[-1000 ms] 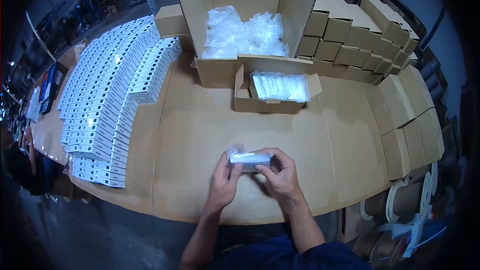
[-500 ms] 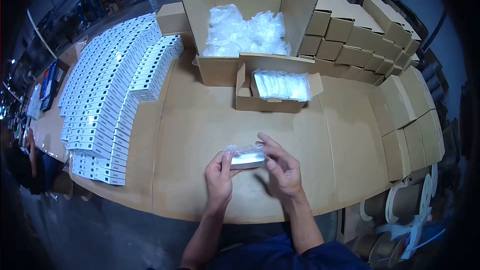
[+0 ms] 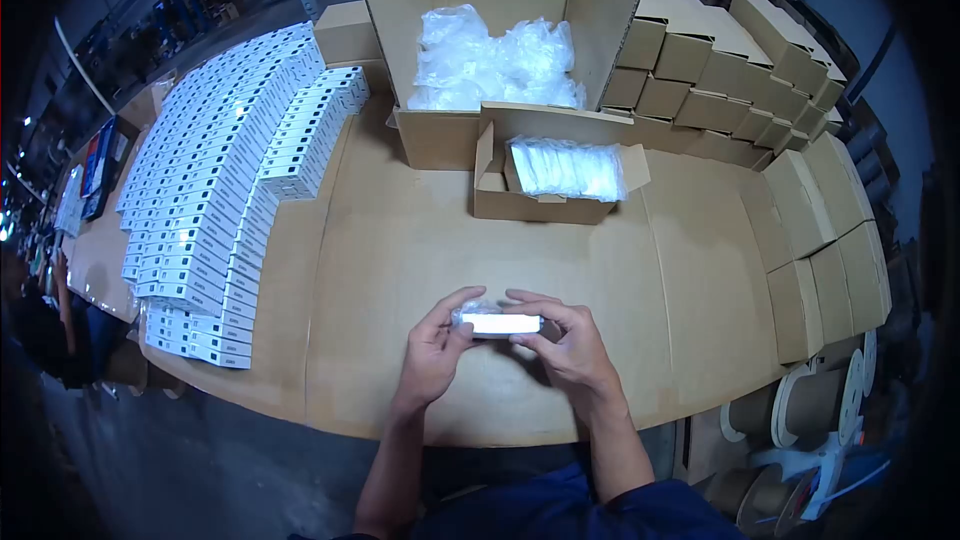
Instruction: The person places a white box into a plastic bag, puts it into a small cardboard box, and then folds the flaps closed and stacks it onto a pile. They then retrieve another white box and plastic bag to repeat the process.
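Observation:
A small white box (image 3: 503,324) with clear plastic wrap bunched at its left end is held above the front middle of the table. My left hand (image 3: 433,345) grips its left end, thumb in front and fingers behind. My right hand (image 3: 572,340) pinches the right end between thumb and fingers. Beyond my hands stands an open cardboard carton (image 3: 530,206), in which a row of plastic-wrapped white packets (image 3: 568,170) stands side by side.
Stacked white boxes (image 3: 215,170) fill the left side of the table. A large open carton (image 3: 440,140) with clear plastic bags (image 3: 495,60) stands at the back. Brown boxes (image 3: 700,70) are piled back right, more (image 3: 825,240) at the right edge. A person (image 3: 65,310) is far left.
My right hand, loosely spread beside the box before, now grips its right end. The box has turned so a white face shows, and the plastic is bunched at the left.

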The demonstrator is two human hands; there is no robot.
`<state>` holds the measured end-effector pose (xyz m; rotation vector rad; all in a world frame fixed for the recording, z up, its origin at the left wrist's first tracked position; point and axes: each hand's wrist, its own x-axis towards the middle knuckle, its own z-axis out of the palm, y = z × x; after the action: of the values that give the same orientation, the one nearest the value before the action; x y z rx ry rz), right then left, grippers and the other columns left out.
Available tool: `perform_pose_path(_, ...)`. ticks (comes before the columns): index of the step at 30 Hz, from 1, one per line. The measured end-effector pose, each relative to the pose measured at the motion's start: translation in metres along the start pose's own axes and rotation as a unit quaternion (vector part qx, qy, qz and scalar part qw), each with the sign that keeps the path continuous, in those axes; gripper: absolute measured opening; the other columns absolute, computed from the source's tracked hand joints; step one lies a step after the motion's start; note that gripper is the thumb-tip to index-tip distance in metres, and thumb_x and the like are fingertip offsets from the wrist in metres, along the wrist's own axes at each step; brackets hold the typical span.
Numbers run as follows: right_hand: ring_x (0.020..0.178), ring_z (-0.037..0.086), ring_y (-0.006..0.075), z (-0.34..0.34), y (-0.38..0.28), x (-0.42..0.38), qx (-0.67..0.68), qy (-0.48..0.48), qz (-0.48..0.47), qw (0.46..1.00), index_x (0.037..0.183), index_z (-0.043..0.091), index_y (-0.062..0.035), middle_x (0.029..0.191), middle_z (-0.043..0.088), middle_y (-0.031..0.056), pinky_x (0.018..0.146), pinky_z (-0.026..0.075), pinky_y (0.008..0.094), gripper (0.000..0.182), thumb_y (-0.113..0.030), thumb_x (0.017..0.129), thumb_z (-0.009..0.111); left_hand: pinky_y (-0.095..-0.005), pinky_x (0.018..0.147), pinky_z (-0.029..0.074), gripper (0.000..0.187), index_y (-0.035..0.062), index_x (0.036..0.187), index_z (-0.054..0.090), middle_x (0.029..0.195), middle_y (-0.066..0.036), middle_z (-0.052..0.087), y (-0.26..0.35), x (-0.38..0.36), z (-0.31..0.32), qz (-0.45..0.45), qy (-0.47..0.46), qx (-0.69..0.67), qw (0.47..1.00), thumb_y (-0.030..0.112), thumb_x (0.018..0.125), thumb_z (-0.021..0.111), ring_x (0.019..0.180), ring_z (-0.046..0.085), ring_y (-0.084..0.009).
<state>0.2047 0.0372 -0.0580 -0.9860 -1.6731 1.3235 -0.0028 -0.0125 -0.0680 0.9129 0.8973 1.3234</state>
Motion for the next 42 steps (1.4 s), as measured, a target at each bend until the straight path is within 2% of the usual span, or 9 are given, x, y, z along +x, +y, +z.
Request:
perform_pose_path(3,0.138,0.054,0.0381,-0.003,0.000,0.004,0.007,-0.035,-0.035,0.999,0.113,0.077,-0.0053,0.131,0.071,0.0152,0.114,0.043,0.0462,0.032,-0.003,0.081,0.082,-0.0336,0.101,0.054,0.040,-0.0041,0.138,0.058,0.122,-0.012,0.066,0.011,-0.001,0.002,0.016,-0.017,0.061,0.998,-0.003,0.099,0.064,0.114,0.064,-0.0193)
perform_pose_path(9,0.141,0.048,0.0406,-0.011,-0.028,0.013,-0.254,0.000,-0.169,0.952,0.117,0.076,-0.0118,0.147,0.059,0.0110,0.115,0.040,0.0491,0.040,-0.008,0.077,0.083,-0.0319,0.097,0.055,0.026,-0.0039,0.119,0.071,0.132,-0.012,0.060,0.004,0.004,-0.007,0.058,-0.013,0.116,0.991,-0.006,0.093,0.071,0.113,0.065,-0.0185)
perform_pose_path(18,0.094,0.061,0.0247,-0.024,-0.056,0.034,-0.447,-0.128,-0.274,0.842,0.100,0.067,-0.0117,0.101,0.067,0.0045,0.080,0.053,0.0406,0.026,-0.008,0.076,0.076,-0.0336,0.102,0.055,0.033,-0.0054,0.122,0.067,0.150,-0.016,0.042,0.029,0.028,-0.014,0.056,-0.063,0.204,0.975,-0.007,0.090,0.071,0.127,0.058,-0.0218)
perform_pose_path(22,0.083,0.062,0.0242,-0.039,-0.065,0.057,-0.401,-0.062,-0.328,0.853,0.099,0.066,-0.0070,0.092,0.066,0.0078,0.067,0.054,0.0371,0.023,-0.002,0.078,0.076,-0.0384,0.100,0.056,0.062,0.0054,0.146,0.047,0.155,-0.013,0.039,0.032,0.047,-0.017,0.083,-0.010,0.136,0.987,-0.003,0.090,0.072,0.137,0.050,-0.0272)
perform_pose_path(25,0.075,0.063,0.0247,-0.048,-0.076,0.078,-0.362,0.119,-0.301,0.874,0.098,0.065,-0.0029,0.087,0.065,0.0093,0.062,0.053,0.0368,0.021,0.002,0.081,0.077,-0.0438,0.102,0.054,0.068,0.0104,0.152,0.042,0.154,-0.016,0.040,0.051,0.067,-0.021,0.127,0.017,0.416,0.900,0.005,0.091,0.072,0.136,0.050,-0.0332)
perform_pose_path(26,0.074,0.063,0.0248,-0.047,-0.075,0.086,-0.353,0.152,-0.288,0.877,0.099,0.065,-0.0023,0.086,0.065,0.0097,0.062,0.053,0.0366,0.021,0.002,0.082,0.077,-0.0471,0.106,0.049,0.070,0.0151,0.155,0.040,0.146,-0.019,0.049,0.042,0.078,-0.030,0.211,-0.006,0.501,0.840,0.012,0.093,0.071,0.131,0.053,-0.0357)
perform_pose_path(30,0.071,0.063,0.0251,-0.029,-0.058,0.117,-0.340,0.260,-0.271,0.862,0.099,0.064,-0.0004,0.085,0.064,0.0113,0.061,0.052,0.0369,0.021,0.002,0.083,0.078,-0.0472,0.104,0.046,0.079,0.0237,0.160,0.036,0.126,-0.014,0.061,0.030,0.107,-0.037,0.222,-0.031,0.644,0.732,0.016,0.090,0.073,0.119,0.058,-0.0332)
perform_pose_path(34,0.071,0.064,0.0265,-0.015,-0.037,0.132,-0.337,0.286,-0.244,0.863,0.099,0.063,0.0012,0.085,0.064,0.0134,0.062,0.052,0.0388,0.021,0.001,0.084,0.078,-0.0457,0.094,0.048,0.082,0.0224,0.162,0.033,0.118,-0.012,0.062,0.022,0.121,-0.039,0.222,-0.047,0.702,0.675,0.021,0.090,0.073,0.108,0.061,-0.0304)
perform_pose_path(42,0.076,0.064,0.0346,-0.005,-0.020,0.137,-0.360,0.270,-0.226,0.864,0.104,0.064,0.0017,0.086,0.064,0.0170,0.069,0.052,0.0444,0.022,-0.001,0.085,0.076,-0.0441,0.091,0.048,0.086,0.0171,0.163,0.031,0.112,-0.011,0.063,0.016,0.126,-0.046,0.236,-0.037,0.716,0.656,0.020,0.089,0.073,0.102,0.062,-0.0291)
